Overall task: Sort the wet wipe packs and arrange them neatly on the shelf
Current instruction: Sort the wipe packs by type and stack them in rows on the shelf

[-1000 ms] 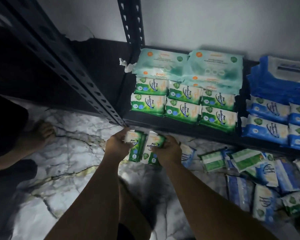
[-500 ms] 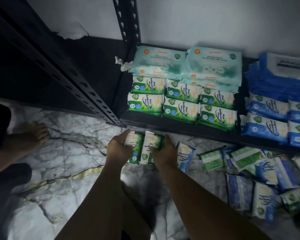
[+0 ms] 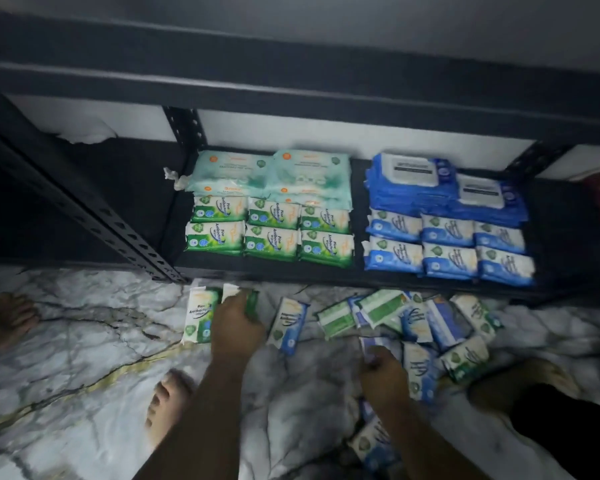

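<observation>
Two green packs [image 3: 201, 315] stand on end, side by side, on the marble floor [image 3: 84, 341]. The left hand [image 3: 236, 323] is draped over the right-hand one, fingers curled round its top. The shelf edge [image 3: 274, 273] sits just past them at 12 o'clock. Open floor shows at 9, a bare foot [image 3: 168, 407] at 7 and a lone blue pack [image 3: 288, 325] at 3. The left arm reaches straight ahead with the wrist dipped.

The right hand [image 3: 383, 372] is low at 4 o'clock from the left, knuckles up, at the near edge of the loose pile [image 3: 430, 323]. It's too blurry to tell if it's gripping anything.

On the shelf I count six shelved green packs [image 3: 271, 233] in two rows of three. Six small blue packs [image 3: 447, 247] sit the same way at 3 o'clock of them, with a dark gap between. Behind are two teal stacks [image 3: 274, 174] and two big blue stacks [image 3: 413, 188].
</observation>
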Available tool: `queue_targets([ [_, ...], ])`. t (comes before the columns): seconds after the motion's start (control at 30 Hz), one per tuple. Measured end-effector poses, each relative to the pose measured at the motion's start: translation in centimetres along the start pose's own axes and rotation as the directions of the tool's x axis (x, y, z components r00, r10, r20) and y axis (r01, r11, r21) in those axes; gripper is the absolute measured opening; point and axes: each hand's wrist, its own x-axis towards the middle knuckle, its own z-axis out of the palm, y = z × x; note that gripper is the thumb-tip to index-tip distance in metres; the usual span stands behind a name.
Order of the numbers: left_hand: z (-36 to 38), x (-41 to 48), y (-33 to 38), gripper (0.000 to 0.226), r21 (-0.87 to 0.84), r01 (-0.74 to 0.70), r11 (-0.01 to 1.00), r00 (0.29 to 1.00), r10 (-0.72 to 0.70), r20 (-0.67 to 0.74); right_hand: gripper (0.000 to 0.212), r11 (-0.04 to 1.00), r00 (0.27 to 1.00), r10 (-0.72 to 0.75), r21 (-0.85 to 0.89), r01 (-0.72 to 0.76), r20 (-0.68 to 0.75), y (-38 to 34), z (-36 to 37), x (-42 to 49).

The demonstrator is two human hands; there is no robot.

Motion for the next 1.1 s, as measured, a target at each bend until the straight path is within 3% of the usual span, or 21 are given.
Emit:
queue_targets([
  [0.13,1.6,-4.6,4.3,0.051,-0.044,-0.051,0.998,0.984,0.058,0.166,0.029,0.993,0.993,0.114,0.045,-0.112,-0.041,2.8,-5.8,-2.3],
  [0.23,1.9,-7.4,7.3,0.056,-0.050,-0.103,0.993,0.967,0.112,0.229,0.019,0.994,0.996,0.084,0.074,-0.081,-0.041,2.0,-9.6,-4.2],
  [0.43,2.7,-8.7,11.7,0.042,-0.037,-0.115,0.993,0.954,0.120,0.273,0.031,0.995,0.993,0.080,0.058,-0.075,-0.092,2.3,-13.5,-2.7],
  [0.67,6.0,-6.0,11.8,0.050,-0.012,-0.152,0.988,0.948,0.149,0.282,0.047,0.978,0.998,-0.068,-0.197,0.067,0.005,2.8,-12.6,3.2],
  [0.8,8.9,-3.6,10.6,0.057,0.010,-0.154,0.988,0.920,0.140,0.366,0.075,0.843,0.978,-0.185,-0.495,0.211,0.100,2.2,-10.7,6.8],
  [0.93,12.7,-1.4,8.7,0.070,0.128,-0.237,0.963,0.901,0.169,0.401,0.101,0.705,0.948,-0.206,-0.635,0.316,0.243,1.0,-8.6,9.9],
  [1.0,14.1,-1.2,8.4,0.067,0.176,-0.312,0.934,0.891,0.223,0.396,0.098,0.697,0.947,-0.170,-0.645,0.312,0.274,0.5,-7.6,10.9],
  [1.1,15.9,-0.5,7.3,0.072,0.250,-0.420,0.872,0.873,0.314,0.374,0.072,0.750,0.966,-0.138,-0.614,0.245,0.218,0.1,-6.4,11.9],
])
